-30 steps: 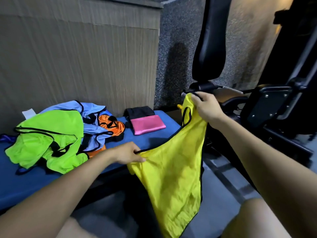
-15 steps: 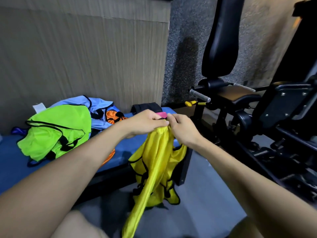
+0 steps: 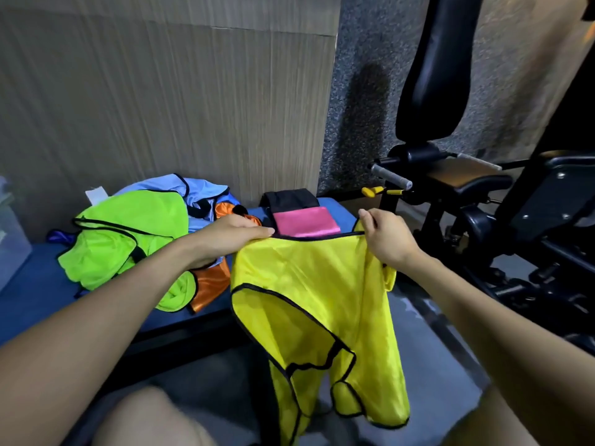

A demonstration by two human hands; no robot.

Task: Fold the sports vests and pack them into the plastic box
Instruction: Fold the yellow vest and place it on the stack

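Yellow satin sports vest with black trim (image 3: 309,304) is hanging in front of the blue padded surface (image 3: 35,284), left hand (image 3: 231,235) and right hand (image 3: 386,239) pinching its top hem, spread apart. Green, blue, orange vest pile (image 3: 135,239) is lying on the surface.
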